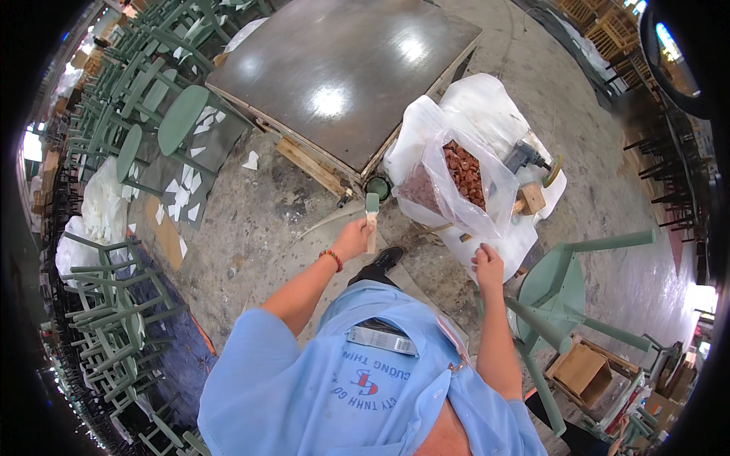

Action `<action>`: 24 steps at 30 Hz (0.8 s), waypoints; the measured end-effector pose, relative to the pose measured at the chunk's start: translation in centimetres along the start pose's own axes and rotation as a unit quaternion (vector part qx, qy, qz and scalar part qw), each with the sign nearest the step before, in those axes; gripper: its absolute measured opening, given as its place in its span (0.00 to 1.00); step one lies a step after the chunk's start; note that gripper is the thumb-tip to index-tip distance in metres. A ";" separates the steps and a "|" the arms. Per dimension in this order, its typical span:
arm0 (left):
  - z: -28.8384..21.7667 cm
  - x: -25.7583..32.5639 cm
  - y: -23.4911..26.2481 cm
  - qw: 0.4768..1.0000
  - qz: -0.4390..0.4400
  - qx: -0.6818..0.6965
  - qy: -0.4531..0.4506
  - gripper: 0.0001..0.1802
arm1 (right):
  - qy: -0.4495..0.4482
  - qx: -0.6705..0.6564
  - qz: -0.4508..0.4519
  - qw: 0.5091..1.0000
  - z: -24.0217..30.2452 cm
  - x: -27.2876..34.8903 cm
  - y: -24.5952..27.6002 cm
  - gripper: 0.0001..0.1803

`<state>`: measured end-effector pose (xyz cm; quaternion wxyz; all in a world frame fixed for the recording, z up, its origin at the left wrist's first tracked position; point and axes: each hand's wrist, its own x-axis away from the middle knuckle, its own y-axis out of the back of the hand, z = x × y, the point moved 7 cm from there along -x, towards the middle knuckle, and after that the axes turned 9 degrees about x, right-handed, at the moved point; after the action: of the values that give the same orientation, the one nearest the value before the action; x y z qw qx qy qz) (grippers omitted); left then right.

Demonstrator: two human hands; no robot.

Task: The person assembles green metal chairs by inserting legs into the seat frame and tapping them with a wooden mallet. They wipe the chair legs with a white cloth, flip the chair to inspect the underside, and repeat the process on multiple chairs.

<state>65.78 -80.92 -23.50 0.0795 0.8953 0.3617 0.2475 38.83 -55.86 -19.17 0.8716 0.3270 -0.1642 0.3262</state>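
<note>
In my left hand (354, 240) is a flat paintbrush (372, 204) with a pale wooden handle and a green-coated tip. Just beyond the tip, a small can with green inside (378, 187) stands by the table corner. My right hand (487, 267) is raised with its fingers curled in a pinch; whatever they hold, if anything, is too small to make out. It is close to a clear plastic bag (498, 201) full of small reddish-brown pieces (462, 173). To its right, a green chair (559, 292) lies tipped over with its legs pointing outward.
A large dark-topped table (342, 72) stands ahead. Beside the bag, a power drill (525, 156) and a wooden mallet (531, 199) lie on a white-padded surface (487, 99). Stacked green chairs (114, 304) line the left. An open cardboard box (582, 372) is at lower right.
</note>
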 end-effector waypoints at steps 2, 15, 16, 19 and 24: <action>0.8 -2.3 0.8 0.997 0.007 -0.069 -0.035 0.14 | -0.036 -0.013 -0.040 0.998 -0.3 -2.4 0.6 0.20; 0.8 -8.8 1.6 0.911 0.198 -0.345 -0.113 0.15 | 0.018 -0.061 -0.108 0.992 -0.9 -8.9 -0.5 0.23; 0.5 -9.0 1.6 0.923 0.171 -0.320 -0.123 0.14 | -0.021 -0.052 -0.128 0.990 -1.5 -9.0 0.0 0.22; -1.4 -8.6 2.3 0.960 0.158 -0.232 -0.013 0.19 | -0.066 -0.089 -0.164 0.980 -3.2 -9.5 0.3 0.19; -2.6 -7.2 4.2 0.963 0.145 -0.204 0.097 0.23 | -0.115 -0.188 -0.075 0.972 -1.3 -8.5 0.2 0.11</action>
<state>62.58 -89.06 -22.66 0.1885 0.8748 0.1755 0.4104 32.53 -58.79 -24.29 0.9147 0.2037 -0.2972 0.1831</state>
